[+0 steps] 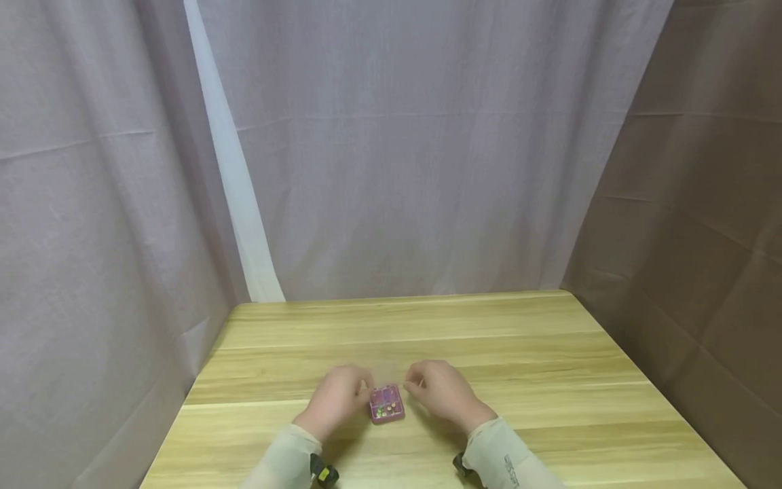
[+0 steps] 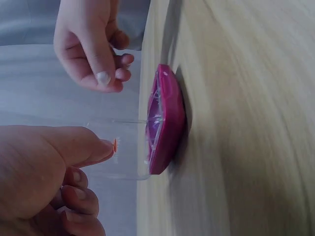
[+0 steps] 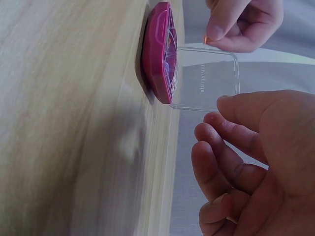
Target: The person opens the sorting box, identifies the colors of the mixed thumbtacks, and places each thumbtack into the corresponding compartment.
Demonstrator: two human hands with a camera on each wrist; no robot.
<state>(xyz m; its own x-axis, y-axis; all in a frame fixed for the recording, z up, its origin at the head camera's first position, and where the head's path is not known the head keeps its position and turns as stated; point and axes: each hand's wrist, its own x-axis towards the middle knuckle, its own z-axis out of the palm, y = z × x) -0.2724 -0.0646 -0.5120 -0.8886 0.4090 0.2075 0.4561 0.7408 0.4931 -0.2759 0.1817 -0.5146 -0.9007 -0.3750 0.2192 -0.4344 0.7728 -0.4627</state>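
A small pink box [image 1: 387, 405] with inner compartments sits on the table between the hands, its clear lid [image 3: 211, 78] standing raised from the back edge. Small green and pale pieces lie in the near compartments. My left hand [image 1: 341, 394], left of the box, pinches a small orange piece [image 2: 115, 145] between thumb and finger, in front of the lid in the left wrist view. On the other side, my right hand [image 1: 442, 390] hovers near the lid with fingers loosely bent and nothing visible between them. Its thumb [image 3: 236, 105] overlaps the lid's corner in the right wrist view.
The wood-grain table [image 1: 489, 326] has its far edge against a grey curtain [image 1: 397, 170]. More curtain hangs at both sides, with a pale gap [image 1: 235, 176] at the back left. Dark wrist straps [image 1: 324, 472] sit at the sleeve cuffs.
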